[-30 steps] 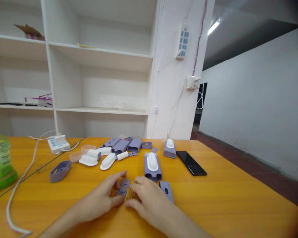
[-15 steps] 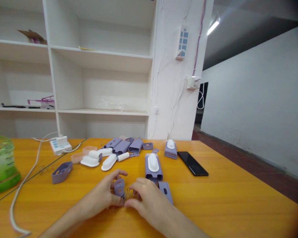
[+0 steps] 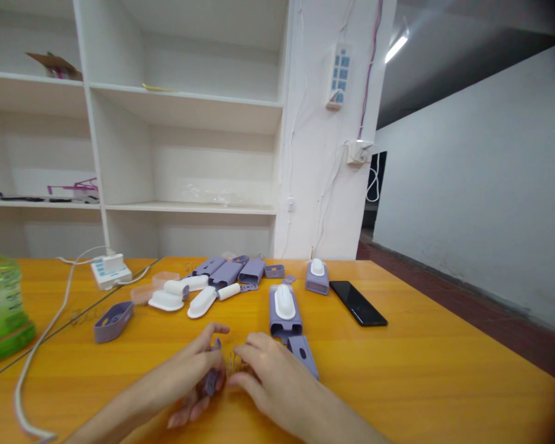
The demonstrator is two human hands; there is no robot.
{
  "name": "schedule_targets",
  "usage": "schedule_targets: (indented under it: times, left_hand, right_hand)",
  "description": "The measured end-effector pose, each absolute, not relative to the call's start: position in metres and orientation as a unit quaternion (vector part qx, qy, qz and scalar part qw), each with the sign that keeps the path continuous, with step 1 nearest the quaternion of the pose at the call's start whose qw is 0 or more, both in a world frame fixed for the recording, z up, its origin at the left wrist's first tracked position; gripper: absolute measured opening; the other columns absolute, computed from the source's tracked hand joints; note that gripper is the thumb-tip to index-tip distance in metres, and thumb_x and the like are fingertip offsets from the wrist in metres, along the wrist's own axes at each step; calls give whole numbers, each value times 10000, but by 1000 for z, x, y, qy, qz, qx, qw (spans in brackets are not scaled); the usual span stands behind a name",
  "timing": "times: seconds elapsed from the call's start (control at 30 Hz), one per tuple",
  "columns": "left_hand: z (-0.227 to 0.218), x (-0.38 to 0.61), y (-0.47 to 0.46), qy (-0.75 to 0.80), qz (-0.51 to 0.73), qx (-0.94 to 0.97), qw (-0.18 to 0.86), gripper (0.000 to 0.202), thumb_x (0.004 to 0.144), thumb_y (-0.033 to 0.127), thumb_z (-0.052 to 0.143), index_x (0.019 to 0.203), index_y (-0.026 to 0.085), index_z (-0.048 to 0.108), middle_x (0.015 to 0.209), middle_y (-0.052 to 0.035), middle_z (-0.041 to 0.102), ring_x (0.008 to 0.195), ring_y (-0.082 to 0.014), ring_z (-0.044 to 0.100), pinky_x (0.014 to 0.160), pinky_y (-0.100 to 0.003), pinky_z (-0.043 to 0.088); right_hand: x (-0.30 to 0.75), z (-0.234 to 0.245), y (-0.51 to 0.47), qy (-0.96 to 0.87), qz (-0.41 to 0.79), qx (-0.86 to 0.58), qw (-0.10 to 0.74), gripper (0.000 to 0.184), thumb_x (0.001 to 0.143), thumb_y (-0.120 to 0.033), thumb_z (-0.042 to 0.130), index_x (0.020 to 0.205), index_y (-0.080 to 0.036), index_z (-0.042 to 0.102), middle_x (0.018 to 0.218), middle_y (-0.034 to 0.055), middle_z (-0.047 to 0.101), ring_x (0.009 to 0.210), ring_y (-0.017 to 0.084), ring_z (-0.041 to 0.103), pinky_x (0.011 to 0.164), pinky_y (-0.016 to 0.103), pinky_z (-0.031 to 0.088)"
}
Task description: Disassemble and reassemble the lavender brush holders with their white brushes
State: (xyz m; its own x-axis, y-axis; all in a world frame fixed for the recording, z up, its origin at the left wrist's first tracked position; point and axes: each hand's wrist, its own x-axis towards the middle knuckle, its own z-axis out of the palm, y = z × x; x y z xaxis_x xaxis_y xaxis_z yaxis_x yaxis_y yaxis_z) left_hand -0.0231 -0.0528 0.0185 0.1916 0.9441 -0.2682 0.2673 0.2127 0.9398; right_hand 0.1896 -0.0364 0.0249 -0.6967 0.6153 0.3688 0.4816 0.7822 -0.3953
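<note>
A small flat lilac plastic plate point(image 3: 211, 375) stands on edge above the near middle of the glossy orange wooden table point(image 3: 420, 370). Its thin side faces the camera, and its long axis runs away from the near edge toward the far edge, leaning slightly right. The left hand point(image 3: 192, 377) has its fingers closed around the plate. The right hand point(image 3: 268, 385) lies palm down just beside it, fingers curled. Whether it pinches anything cannot be told, as the fine parts between the hands are blurred.

A flat lilac plastic cover point(image 3: 303, 354) touches the right hand's far side. Beyond it lies a lilac plastic sleeve with a white oval insert point(image 3: 284, 310). A black smartphone point(image 3: 358, 303) lies toward the far right edge. A green plastic bottle point(image 3: 0, 308) stands at the left edge.
</note>
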Motion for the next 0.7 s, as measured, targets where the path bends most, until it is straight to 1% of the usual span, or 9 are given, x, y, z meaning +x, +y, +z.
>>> schedule_targets:
  times: [0.1,0.23,0.33,0.4,0.43,0.5,0.57,0.63,0.7]
  left_hand:
    - [35,-18,-59,536,290,514,604,718,907,319,408,1536,123,122,525,-39,691,331,-199,589,289,-206,433]
    - [45,-20,-62,491,283,496,658,840,921,301,485,1564,126,-27,673,-151,786,503,-237,731,488,-272,576]
    - [42,-24,-62,473,303,514,648,893,953,397,544,1567,143,-51,697,-145,789,530,-252,740,523,-314,591]
    - [38,-25,-63,461,316,527,640,933,948,449,591,1569,143,-34,689,-114,776,538,-261,735,526,-340,591]
    - [36,-25,-63,452,323,525,645,969,926,441,644,1571,148,-16,733,-110,779,581,-271,745,557,-363,600]
    - [33,-26,-62,429,340,509,664,1079,827,351,792,1573,168,35,899,-127,786,722,-291,770,693,-421,616]
    - [30,-25,-59,408,363,492,678,1190,698,222,900,1571,189,91,1028,-139,773,840,-297,770,823,-440,592]
    - [25,-22,-55,398,391,484,675,1188,662,187,927,1560,194,149,1039,-134,770,855,-272,763,836,-400,575]
    - [19,-18,-51,394,421,474,666,1075,712,223,914,1531,166,221,974,-115,772,806,-222,749,778,-324,563]
  right_hand:
    - [190,24,-36,-909,148,-298,252,72,949,-269,688,993,-212,679,1023,15,686,986,195,657,856,241,473]
    - [189,24,-34,-905,157,-298,258,81,940,-294,700,936,-214,686,959,0,684,918,174,655,800,227,459]
    - [188,24,-33,-903,150,-303,264,124,929,-336,712,922,-215,685,918,-5,677,895,169,646,775,230,441]
    - [188,24,-33,-902,150,-306,265,114,923,-322,711,920,-212,682,913,-4,677,887,165,642,767,229,431]
    - [188,24,-33,-901,152,-308,265,107,927,-312,701,913,-208,679,912,-2,678,879,163,640,760,230,427]
    - [188,24,-33,-895,157,-318,269,118,930,-310,683,888,-200,669,909,4,681,860,162,637,741,234,421]
    - [189,24,-33,-884,167,-335,281,151,925,-333,677,863,-197,661,901,10,684,843,167,636,718,241,418]
    - [189,24,-31,-867,191,-350,298,151,921,-346,672,884,-200,674,901,17,691,828,171,638,697,243,421]
    - [189,25,-29,-849,224,-358,318,129,928,-320,647,957,-205,697,908,26,705,809,169,643,678,239,433]
